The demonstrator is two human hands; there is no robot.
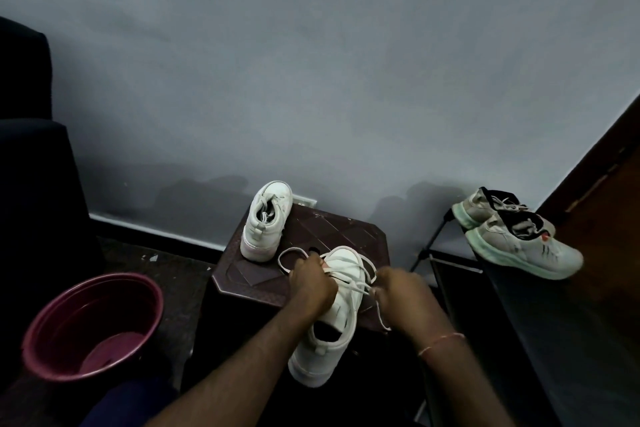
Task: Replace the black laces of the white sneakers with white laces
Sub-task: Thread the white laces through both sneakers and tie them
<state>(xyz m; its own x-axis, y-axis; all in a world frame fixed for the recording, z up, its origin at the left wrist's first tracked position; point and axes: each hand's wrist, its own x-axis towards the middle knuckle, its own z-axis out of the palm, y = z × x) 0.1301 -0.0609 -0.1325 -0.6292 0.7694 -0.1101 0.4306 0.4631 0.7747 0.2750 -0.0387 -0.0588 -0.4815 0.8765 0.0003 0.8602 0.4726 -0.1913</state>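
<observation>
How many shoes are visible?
4. One sneaker stands far-left on the stool; a second sneaker overhangs its near edge, left hand and right hand gripping its lace; two shoes sit on the rack.

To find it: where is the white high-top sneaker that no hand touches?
Head view: the untouched white sneaker stands on the far left corner of the dark brown stool, beyond the left hand.

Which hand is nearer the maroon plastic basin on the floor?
Left. The left hand sits right of the maroon plastic basin; the right hand lies farther right, past the white sneaker.
</observation>
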